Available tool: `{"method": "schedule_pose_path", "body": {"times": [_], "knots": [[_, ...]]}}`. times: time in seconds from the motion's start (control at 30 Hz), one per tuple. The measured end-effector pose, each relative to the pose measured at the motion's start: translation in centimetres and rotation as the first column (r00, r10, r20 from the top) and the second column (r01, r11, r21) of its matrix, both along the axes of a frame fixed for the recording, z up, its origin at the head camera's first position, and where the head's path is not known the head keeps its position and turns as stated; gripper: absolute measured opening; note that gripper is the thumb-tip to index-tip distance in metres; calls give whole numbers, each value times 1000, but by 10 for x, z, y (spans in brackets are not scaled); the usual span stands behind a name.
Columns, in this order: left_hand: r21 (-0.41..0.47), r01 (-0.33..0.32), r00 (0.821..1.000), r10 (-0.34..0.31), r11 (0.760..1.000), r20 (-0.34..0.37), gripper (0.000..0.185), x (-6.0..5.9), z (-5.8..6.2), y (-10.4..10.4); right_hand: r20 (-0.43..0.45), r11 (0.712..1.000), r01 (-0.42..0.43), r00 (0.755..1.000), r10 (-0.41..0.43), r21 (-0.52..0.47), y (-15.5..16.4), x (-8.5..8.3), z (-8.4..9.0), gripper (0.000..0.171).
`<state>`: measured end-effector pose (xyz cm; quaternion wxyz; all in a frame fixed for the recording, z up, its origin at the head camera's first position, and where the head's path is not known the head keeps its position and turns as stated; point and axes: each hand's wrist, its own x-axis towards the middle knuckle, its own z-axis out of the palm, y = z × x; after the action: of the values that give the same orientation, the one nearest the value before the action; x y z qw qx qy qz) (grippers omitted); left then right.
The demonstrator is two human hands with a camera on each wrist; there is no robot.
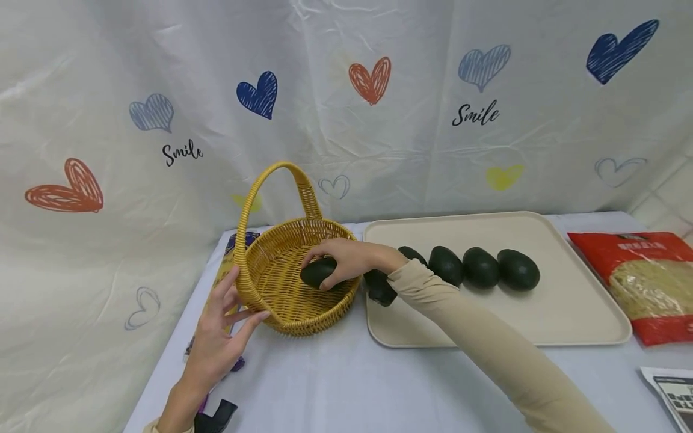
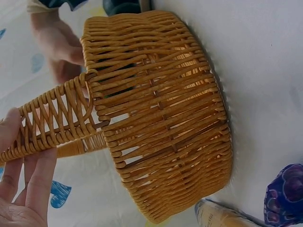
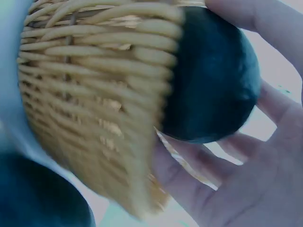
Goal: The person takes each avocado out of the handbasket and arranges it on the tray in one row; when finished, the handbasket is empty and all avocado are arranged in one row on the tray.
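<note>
A yellow-brown wicker basket (image 1: 265,273) with a tall arched handle stands left of the middle. The left hand (image 1: 213,340) holds the handle near its base, and in the left wrist view thumb and fingers lie on opposite sides of the woven handle (image 2: 61,116). Inside the basket's right part, the right hand (image 1: 349,258) grips a dark green avocado (image 1: 314,273) from above. In the right wrist view this avocado (image 3: 213,75) shows past the basket rim, with fingers curved about it. Several more avocados (image 1: 518,270) lie in a row on a beige tray (image 1: 574,319); the right forearm partly covers them.
A red bag (image 1: 649,325) with a clear window lies right of the tray. Printed paper (image 1: 674,391) sits at the lower right. Behind the basket's left side are colourful packages (image 1: 230,258). A white curtain with hearts hangs at the back.
</note>
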<state>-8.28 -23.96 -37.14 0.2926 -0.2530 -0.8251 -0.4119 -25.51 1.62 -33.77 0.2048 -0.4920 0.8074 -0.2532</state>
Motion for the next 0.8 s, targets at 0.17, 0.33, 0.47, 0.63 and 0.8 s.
{"method": "schedule_pose_path", "body": {"times": [0.17,0.33,0.47,0.63,0.8], "knots": [[4,6,1000,-6,1000,2,113,1,-1,0,-52,973,105,992,-117,-204,46,18,14,53],[1,5,1000,-5,1000,4,114,1,-1,-1,-50,915,269,954,-296,-300,117,38,28,55],[-5,-25,1000,25,1000,9,117,2,-3,1,-52,845,438,879,-475,-307,179,53,38,55],[-10,-56,998,56,998,6,117,5,-5,3,-60,733,607,756,-652,-308,242,68,43,58],[-25,-54,998,54,998,-15,118,4,-5,3,-66,618,738,626,-777,-272,298,80,34,61]]}}
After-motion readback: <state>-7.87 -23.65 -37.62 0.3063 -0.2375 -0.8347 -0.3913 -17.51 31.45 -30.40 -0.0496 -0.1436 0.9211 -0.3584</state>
